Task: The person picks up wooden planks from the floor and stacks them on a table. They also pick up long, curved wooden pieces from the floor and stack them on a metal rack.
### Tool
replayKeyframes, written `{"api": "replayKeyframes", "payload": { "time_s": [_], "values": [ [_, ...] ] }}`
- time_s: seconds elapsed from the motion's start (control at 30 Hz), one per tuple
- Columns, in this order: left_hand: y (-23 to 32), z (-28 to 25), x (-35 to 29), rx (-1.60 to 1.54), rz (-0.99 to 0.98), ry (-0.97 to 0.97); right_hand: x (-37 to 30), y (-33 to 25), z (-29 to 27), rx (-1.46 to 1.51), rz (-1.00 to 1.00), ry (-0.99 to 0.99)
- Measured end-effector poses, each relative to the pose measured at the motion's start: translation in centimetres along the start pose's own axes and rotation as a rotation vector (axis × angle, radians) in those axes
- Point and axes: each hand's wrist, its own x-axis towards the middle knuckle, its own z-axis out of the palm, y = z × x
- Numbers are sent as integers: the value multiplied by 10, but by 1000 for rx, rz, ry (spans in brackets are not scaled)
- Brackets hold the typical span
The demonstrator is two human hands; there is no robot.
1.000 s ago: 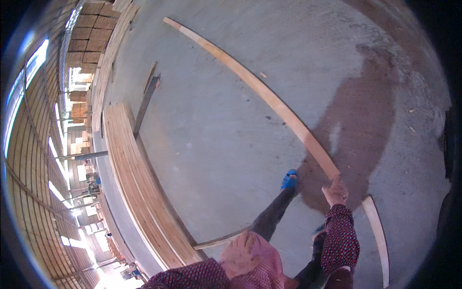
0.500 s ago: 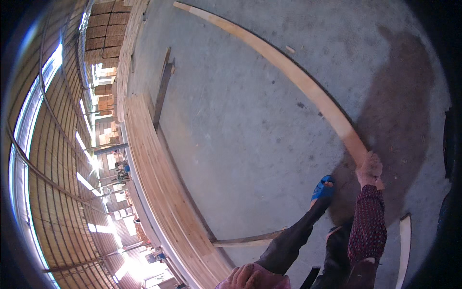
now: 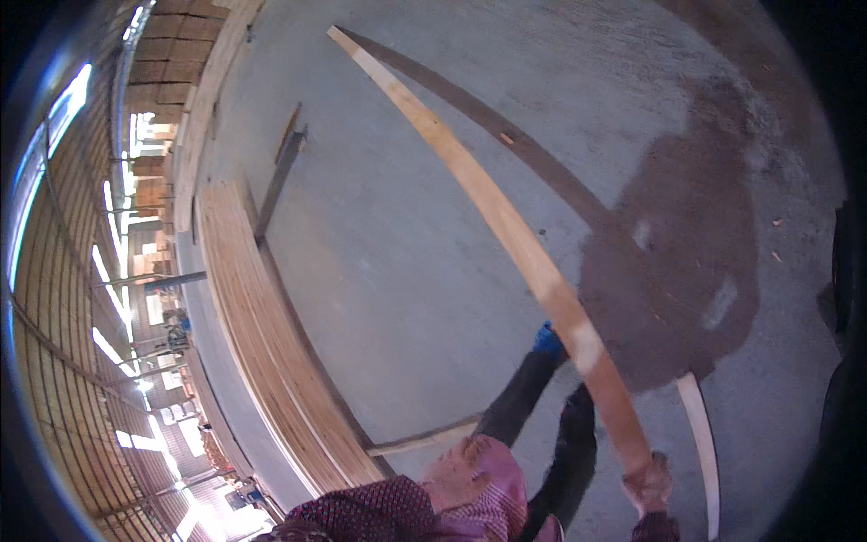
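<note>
A long, narrow wooden board (image 3: 479, 191) runs from the far left down toward me. My right hand (image 3: 647, 484) is wrapped around its near end. That end is raised, and the board's shadow spreads away from it, meeting it only at the far tip. My left hand (image 3: 452, 468) is held in front of my pink-checked clothing (image 3: 508, 479), apart from the board. Its fingers are blurred, so their grip cannot be made out. The board passes in front of my blue-shod foot (image 3: 547, 341).
A stack of long planks (image 3: 262, 334) lies to the left on dark supports. One support bar (image 3: 282, 176) juts out beyond it. A short pale strip (image 3: 700, 443) rests on the concrete floor (image 3: 406, 271) at right. Stacked timber (image 3: 172, 59) stands far left.
My right hand has lifted the board's near end and moved it nearer to me, so its shadow now lies apart. My left hand has come up and further into view.
</note>
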Motion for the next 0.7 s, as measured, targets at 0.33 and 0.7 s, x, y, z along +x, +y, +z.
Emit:
{"api": "replayKeyframes", "payload": {
  "time_s": [0.33,0.7],
  "values": [
    [8,9,0,36,-20,-31,35,-122,43,497,-249,-375],
    [-25,41,12,528,292,-157,32,-93,50,245,-213,-200]
  ]
}}
